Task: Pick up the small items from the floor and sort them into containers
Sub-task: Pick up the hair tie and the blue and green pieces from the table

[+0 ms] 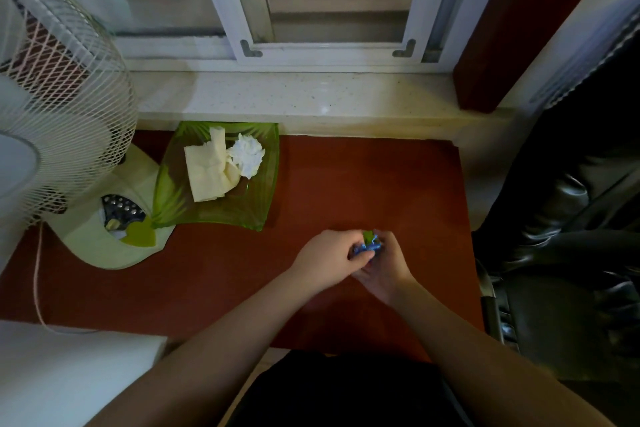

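Hands meet over the red-brown floor [346, 184], a little to the right of the green tray [173, 198], and between them sits a small crumpled wrapper [370, 243], blue with a bit of green showing. The left hand [329, 258] has its fingers [362, 255] curled closed on the near side of the wrapper, thumb lying across it; the right hand [384, 270] cups it from the far side and beneath, fingers bent around the same piece, so both are gripping it at once (how much of it is tucked inside the palms I cannot tell). The wrapper is held off the floor, well apart from the tray. In the tray lie a folded cream-coloured paper [207, 173] and, touching its right edge, a scrunched white tissue [247, 154]. The tray's left corner overlaps the pale base of a standing fan [104, 236], whose wire cage fills the space to the left of the tray. Beyond the tray runs a speckled stone sill [311, 97] under a white-framed window [329, 45]. Far to the right of the tray stands a black chair [554, 236].
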A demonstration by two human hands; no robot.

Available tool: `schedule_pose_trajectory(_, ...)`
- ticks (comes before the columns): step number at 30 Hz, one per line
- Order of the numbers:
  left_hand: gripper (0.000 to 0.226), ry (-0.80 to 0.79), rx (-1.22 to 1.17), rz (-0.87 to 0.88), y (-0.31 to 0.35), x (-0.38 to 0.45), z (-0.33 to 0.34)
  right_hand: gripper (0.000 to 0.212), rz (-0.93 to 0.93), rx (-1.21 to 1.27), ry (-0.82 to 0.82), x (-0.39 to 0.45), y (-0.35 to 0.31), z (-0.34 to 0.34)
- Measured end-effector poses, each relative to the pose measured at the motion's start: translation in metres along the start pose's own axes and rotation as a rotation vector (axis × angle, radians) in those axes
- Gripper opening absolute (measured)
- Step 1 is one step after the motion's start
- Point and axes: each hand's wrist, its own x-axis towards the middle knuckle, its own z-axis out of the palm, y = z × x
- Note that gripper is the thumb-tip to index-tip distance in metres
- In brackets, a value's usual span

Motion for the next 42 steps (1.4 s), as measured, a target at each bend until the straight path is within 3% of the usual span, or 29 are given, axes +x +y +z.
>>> schedule_pose_trajectory(4, 0.026, 0.024, 0.194, 0.094, 0.007, 0.005, 0.004, 0.046, 0.0, -0.028, 0.048, 0.004, -0.005, -0.011)
schedule_pose_trajectory(12, 0.023, 0.067, 0.22, 0.122, 0.024, 0.019, 0.011, 0.073, -0.03, 0.058, -0.01, 0.007, -0.005, -0.03)
schedule_pose_trajectory(16, 0.024, 0.067, 0.19, 0.107, 0.03, 0.028, 0.017, 0.068, -0.007, 0.093, 0.011, 0.008, -0.011, -0.042)
schedule_pose_trajectory(20, 0.029, -0.039, 0.119, 0.088, 0.037, 0.038, 0.021, 0.05, -0.017, 0.124, -0.054, 0.004, -0.02, -0.046)
schedule_pose_trajectory(24, 0.018, 0.027, -0.258, -0.069, 0.036, 0.045, 0.019, 0.034, 0.0, 0.276, -0.005, -0.003, -0.037, -0.047)
schedule_pose_trajectory(28, 0.028, 0.098, -0.916, -0.508, 0.03, 0.06, 0.022, 0.034, 0.026, 0.326, 0.024, -0.002, -0.046, -0.054)
schedule_pose_trajectory(31, 0.021, 0.064, -1.326, -0.796, 0.023, 0.067, 0.022, 0.034, 0.059, 0.335, 0.024, -0.003, -0.051, -0.059)
schedule_pose_trajectory(37, 0.029, 0.132, -1.511, -0.923, 0.013, 0.067, 0.021, 0.023, 0.082, 0.263, 0.069, -0.001, -0.057, -0.066)
schedule_pose_trajectory(42, 0.037, 0.14, -1.438, -0.808, 0.005, 0.062, 0.029, 0.014, 0.083, 0.174, 0.124, -0.002, -0.062, -0.067)
